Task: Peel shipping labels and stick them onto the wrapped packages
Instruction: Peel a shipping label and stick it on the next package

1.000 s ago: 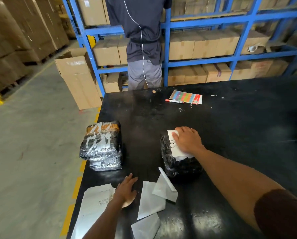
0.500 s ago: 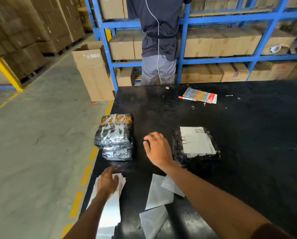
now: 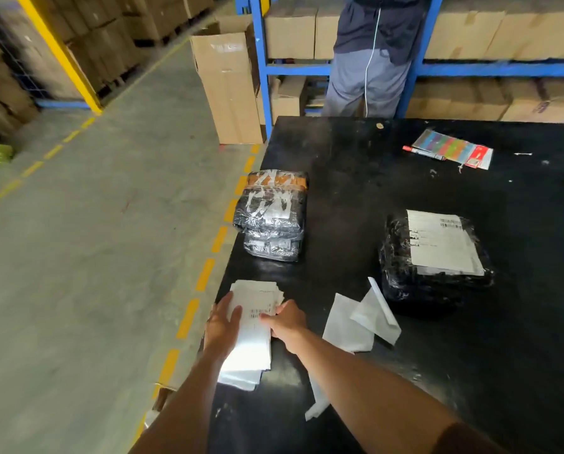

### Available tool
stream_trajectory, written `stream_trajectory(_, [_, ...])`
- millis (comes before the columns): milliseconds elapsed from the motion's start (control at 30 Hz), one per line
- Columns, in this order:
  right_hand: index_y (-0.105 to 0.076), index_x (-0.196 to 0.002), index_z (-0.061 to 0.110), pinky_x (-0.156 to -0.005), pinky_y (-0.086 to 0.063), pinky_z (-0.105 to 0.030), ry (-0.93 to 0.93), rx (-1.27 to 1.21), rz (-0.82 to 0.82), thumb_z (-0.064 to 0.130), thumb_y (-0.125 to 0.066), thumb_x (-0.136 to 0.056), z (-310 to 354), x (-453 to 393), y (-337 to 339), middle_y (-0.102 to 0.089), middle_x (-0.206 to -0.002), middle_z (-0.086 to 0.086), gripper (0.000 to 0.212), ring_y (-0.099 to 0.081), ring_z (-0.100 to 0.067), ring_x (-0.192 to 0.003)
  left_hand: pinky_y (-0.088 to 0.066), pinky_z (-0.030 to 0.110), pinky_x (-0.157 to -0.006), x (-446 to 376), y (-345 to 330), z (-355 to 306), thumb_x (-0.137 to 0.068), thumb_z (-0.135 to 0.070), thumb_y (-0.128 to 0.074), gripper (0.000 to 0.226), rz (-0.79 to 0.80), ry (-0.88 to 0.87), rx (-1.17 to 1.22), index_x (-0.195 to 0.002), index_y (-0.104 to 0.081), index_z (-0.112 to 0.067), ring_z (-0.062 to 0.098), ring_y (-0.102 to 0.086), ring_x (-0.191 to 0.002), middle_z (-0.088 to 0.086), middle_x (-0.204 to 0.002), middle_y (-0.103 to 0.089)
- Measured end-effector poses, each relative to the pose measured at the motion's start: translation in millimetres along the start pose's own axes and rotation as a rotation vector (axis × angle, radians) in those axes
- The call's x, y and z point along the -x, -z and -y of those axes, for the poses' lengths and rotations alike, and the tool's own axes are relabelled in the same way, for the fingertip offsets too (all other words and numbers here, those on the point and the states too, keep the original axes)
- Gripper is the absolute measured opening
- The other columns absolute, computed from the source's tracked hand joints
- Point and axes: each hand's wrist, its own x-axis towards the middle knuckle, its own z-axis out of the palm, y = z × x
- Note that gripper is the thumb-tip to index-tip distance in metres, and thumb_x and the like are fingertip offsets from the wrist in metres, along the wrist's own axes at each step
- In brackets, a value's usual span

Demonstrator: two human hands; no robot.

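Label stack [image 3: 252, 335] sits at bench [image 3: 356, 198] near-left edge, left hand [image 3: 221, 326] flat on it, right hand [image 3: 287, 322] pinching top sheet's edge; best lift one label only, then peel for unlabelled package [image 3: 270, 214].

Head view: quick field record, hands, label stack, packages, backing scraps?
left hand: flat on label stack
right hand: fingers at the top sheet's right edge; grip unclear
labelled package: right, white label on top
unlabelled packages: two stacked, left, near table edge
backing scraps: between stack and labelled package
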Motion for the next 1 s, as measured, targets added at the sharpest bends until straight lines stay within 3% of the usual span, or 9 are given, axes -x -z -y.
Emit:
stream_trajectory(133, [-0.06, -0.088, 0.015, -0.081, -0.061, -0.041, -0.016, 0.016, -0.057, 0.029, -0.081, -0.078, 4.8, 2.7, 1.3, -0.071, -0.111, -0.01, 0.027, -0.07, -0.028, -0.097, -0.048, 0.037, -0.094, 5.8, -0.9, -3.1, -0.102, -0.036, -0.042, 0.048, -0.011, -0.019, -0.001, -0.148, -0.036, -0.028, 0.03, -0.051, -0.121, 0.01, -0.146, -0.043])
stream_trajectory(233, [-0.054, -0.071, 0.021, -0.085, -0.059, -0.036, 0.039, 0.096, -0.071, 0.027, -0.076, -0.084, 8.1, 7.8, 9.7, -0.071, -0.113, -0.011, 0.025, -0.07, -0.028, -0.099, -0.049, 0.043, -0.099, 4.8, -0.9, 1.2, -0.104, -0.033, -0.036, 0.046, -0.011, -0.034, -0.001, -0.149, -0.034, -0.027, 0.031, -0.05, -0.123, 0.01, -0.148, -0.04])
stream_trajectory(300, [-0.064, -0.091, 0.016, -0.086, -0.057, -0.031, 0.075, 0.098, -0.046, 0.03, -0.076, -0.083, 7.4, 11.8, 12.8, -0.07, -0.117, -0.008, 0.02, -0.068, -0.026, -0.104, -0.048, 0.046, -0.101, 3.2, -1.1, 5.4, -0.103, -0.03, -0.039, 0.047, 0.009, -0.04, 0.014, -0.15, -0.033, -0.027, 0.032, -0.048, -0.124, 0.011, -0.149, -0.038])
stream_trajectory(367, [-0.066, -0.109, 0.011, -0.086, -0.055, -0.027, 0.093, 0.095, -0.003, 0.029, -0.082, -0.078, 4.3, 13.3, 13.5, -0.07, -0.119, -0.007, 0.039, -0.067, -0.024, -0.107, -0.048, 0.051, -0.101, 2.7, -1.9, 6.5, -0.102, -0.035, -0.041, 0.049, 0.016, -0.027, 0.016, -0.15, -0.032, -0.03, 0.033, -0.047, -0.125, 0.011, -0.151, -0.035])
stream_trajectory(467, [-0.07, -0.113, 0.01, -0.084, -0.055, -0.027, 0.078, 0.127, -0.025, 0.027, -0.08, -0.079, -0.9, 11.2, 18.7, -0.071, -0.116, -0.008, 0.04, -0.068, -0.025, -0.106, -0.041, 0.053, -0.108, 3.3, -4.9, 3.9, -0.101, -0.042, -0.039, 0.051, 0.014, 0.01, 0.021, -0.15, -0.031, -0.031, 0.034, -0.04, -0.134, 0.01, -0.156, -0.03])
stream_trajectory(633, [-0.069, -0.113, 0.013, -0.087, -0.059, -0.043, 0.057, 0.01, -0.02, 0.031, -0.074, -0.083, -2.7, 1.3, 42.8, -0.072, -0.112, -0.008, 0.035, -0.07, -0.027, -0.1, -0.031, 0.055, -0.114, 2.9, -5.2, 7.1, -0.102, -0.042, -0.039, 0.053, 0.043, 0.001, -0.018, -0.152, -0.027, -0.031, 0.033, -0.027, -0.143, 0.007, -0.159, -0.025])
stream_trajectory(767, [-0.063, -0.11, 0.013, -0.083, -0.057, -0.038, 0.085, -0.233, 0.004, 0.013, -0.063, -0.094, 20.4, 6.2, 84.6, -0.067, -0.116, -0.01, 0.017, -0.065, -0.025, -0.1, -0.03, 0.051, -0.115, 1.1, -1.0, -2.7, -0.1, -0.032, -0.048, 0.056, 0.061, 0.028, -0.093, -0.151, -0.029, -0.023, 0.032, -0.032, -0.14, 0.009, -0.156, -0.03])
stream_trajectory(900, [-0.059, -0.116, 0.011, -0.089, -0.053, -0.036, 0.185, -0.282, 0.076, 0.011, -0.055, -0.098, 46.1, 13.1, 130.7, -0.066, -0.115, -0.005, 0.018, -0.063, -0.022, -0.105, -0.02, 0.045, -0.117, -7.0, 1.4, -50.0, -0.096, -0.03, -0.052, 0.062, -0.021, -0.007, -0.343, -0.151, -0.027, -0.02, 0.031, -0.024, -0.143, 0.008, -0.157, -0.024])
stream_trajectory(1000, [-0.062, -0.124, 0.014, -0.091, -0.054, -0.037, 0.246, -0.279, 0.12, 0.014, -0.059, -0.097, 64.1, 17.2, 157.7, -0.067, -0.121, -0.005, 0.027, -0.065, -0.021, -0.108, -0.04, 0.038, -0.103, -5.7, -0.2, -113.8, -0.101, -0.039, -0.044, 0.047, 0.029, -0.066, 0.009, -0.142, -0.044, -0.017, 0.027, -0.049, -0.125, 0.01, -0.142, -0.049])
